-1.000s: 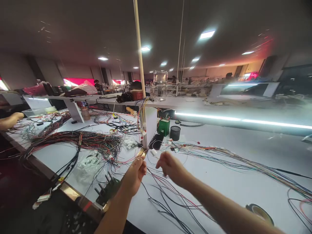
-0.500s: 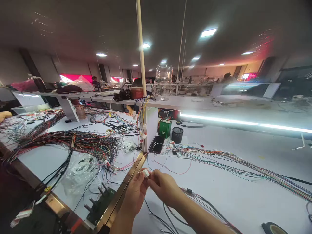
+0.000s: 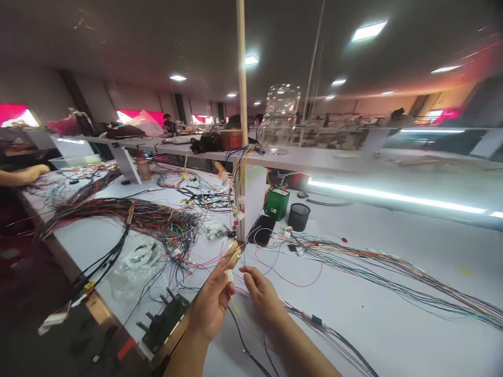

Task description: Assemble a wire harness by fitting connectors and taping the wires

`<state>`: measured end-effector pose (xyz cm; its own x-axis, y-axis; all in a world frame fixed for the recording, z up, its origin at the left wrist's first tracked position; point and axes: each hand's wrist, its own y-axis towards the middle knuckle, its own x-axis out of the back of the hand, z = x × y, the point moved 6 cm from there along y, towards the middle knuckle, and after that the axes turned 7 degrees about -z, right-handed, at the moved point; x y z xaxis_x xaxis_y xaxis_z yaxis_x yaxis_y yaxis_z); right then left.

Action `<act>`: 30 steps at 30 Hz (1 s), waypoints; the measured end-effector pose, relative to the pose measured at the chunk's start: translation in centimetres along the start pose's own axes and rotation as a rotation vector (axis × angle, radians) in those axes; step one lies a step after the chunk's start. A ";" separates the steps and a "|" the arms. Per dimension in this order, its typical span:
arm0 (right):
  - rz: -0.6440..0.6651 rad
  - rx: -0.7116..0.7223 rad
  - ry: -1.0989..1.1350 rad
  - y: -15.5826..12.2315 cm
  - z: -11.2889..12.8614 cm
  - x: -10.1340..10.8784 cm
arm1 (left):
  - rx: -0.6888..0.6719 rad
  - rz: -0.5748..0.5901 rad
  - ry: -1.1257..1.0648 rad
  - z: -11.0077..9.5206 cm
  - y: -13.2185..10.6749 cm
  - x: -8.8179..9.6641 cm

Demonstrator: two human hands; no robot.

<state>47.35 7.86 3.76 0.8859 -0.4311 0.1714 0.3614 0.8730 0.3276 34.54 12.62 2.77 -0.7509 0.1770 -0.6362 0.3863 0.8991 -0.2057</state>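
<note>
My left hand (image 3: 212,301) is closed around a small white connector housing (image 3: 229,275), held upright between thumb and fingers. A short yellow wire (image 3: 234,303) hangs below it. Just to the right, my right hand (image 3: 262,293) pinches the end of a thin wire (image 3: 244,255) that curves back towards the wire bundle. The fingertips of the two hands are slightly apart. Both hands are above the table near its brass-coloured edge strip (image 3: 184,319). The exact wire end in my right fingers is hidden.
A long wire bundle (image 3: 377,267) stretches to the right. Behind it stand a black mesh cup (image 3: 298,217), a green box (image 3: 277,204) and a phone (image 3: 261,230). A dark harness (image 3: 106,209) and a pronged black block (image 3: 167,322) lie left. A co-worker's arm (image 3: 23,175) reaches in far left.
My hands have drawn apart a little, and the connector has turned upright in my left hand. The yellow wire now shows beneath it. The camera view has shifted left.
</note>
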 end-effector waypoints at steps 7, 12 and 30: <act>0.024 -0.121 0.044 -0.6 -1.9 1.4 | -0.042 -0.099 0.081 0.9 0.8 0.5; 0.048 -0.175 0.073 -0.7 -2.4 1.6 | -0.034 -0.118 0.232 1.2 0.9 0.6; 0.085 -0.153 0.062 -1.0 -1.2 1.0 | -0.009 -0.027 0.274 1.6 0.4 -0.5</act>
<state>48.24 6.88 2.47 0.9296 -0.3438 0.1331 0.3206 0.9321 0.1685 35.93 12.22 1.78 -0.8784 0.2535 -0.4051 0.3603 0.9083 -0.2128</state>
